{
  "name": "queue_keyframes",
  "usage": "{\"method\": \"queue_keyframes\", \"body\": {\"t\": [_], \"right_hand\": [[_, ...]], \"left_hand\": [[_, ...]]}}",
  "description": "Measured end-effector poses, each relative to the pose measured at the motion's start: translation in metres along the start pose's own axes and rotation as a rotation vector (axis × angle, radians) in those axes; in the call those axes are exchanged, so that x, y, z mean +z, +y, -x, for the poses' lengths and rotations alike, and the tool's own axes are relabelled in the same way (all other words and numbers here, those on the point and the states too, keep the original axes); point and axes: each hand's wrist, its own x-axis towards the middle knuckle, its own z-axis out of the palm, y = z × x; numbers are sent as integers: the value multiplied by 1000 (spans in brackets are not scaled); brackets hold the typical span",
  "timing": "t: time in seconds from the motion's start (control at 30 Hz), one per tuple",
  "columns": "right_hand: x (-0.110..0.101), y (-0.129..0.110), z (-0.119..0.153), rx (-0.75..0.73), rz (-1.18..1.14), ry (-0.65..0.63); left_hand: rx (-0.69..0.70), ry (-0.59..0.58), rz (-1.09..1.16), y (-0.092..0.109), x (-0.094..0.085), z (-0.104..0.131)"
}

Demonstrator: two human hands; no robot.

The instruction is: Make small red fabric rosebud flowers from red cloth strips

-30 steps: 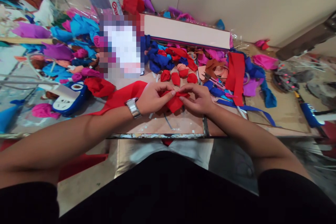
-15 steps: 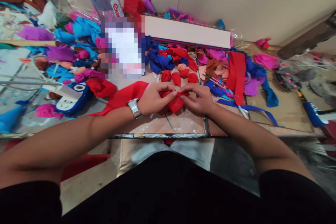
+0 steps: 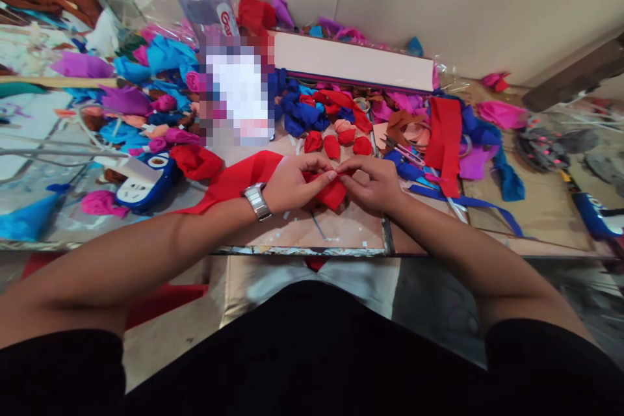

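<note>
Both hands meet over the front middle of the table, around a small piece of red crepe paper [image 3: 330, 197]. My left hand [image 3: 298, 183], with a metal watch at the wrist, pinches the piece's upper edge between thumb and finger. Opposite it, my right hand [image 3: 371, 181] pinches the same edge, its fingertips almost touching the left ones. The paper hangs below the fingers. Just beyond the hands lie several small red paper buds [image 3: 331, 147] and a peach one [image 3: 344, 128]. A long red paper strip [image 3: 244, 175] lies left of my left hand, partly under the forearm.
A blue-and-white power strip [image 3: 146, 185] stands left, among crumpled coloured paper. A clear bottle [image 3: 207, 10] and a long pale box [image 3: 353, 60] stand at the back. Right of the hands are pink-handled scissors [image 3: 405, 153], a red strip [image 3: 443, 143] and a blue strip [image 3: 468, 205].
The whole view has shifted slightly, so things appear a little further right. Both hands still pinch the red piece, with fingertips slightly moved at its edge.
</note>
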Motion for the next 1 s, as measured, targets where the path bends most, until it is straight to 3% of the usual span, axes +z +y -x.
{"method": "queue_keyframes", "body": {"t": [0.2,0.53,1.0], "right_hand": [[0,1,1,-51,-3,52],[-4,-2,-1,-87,14,14],[-2,-2,-1,-3,33,-54]], "left_hand": [[-22,3,35,-3,1,0],[0,-26,15,-2,1,1],[1,-29,-53,2,-1,0]]}}
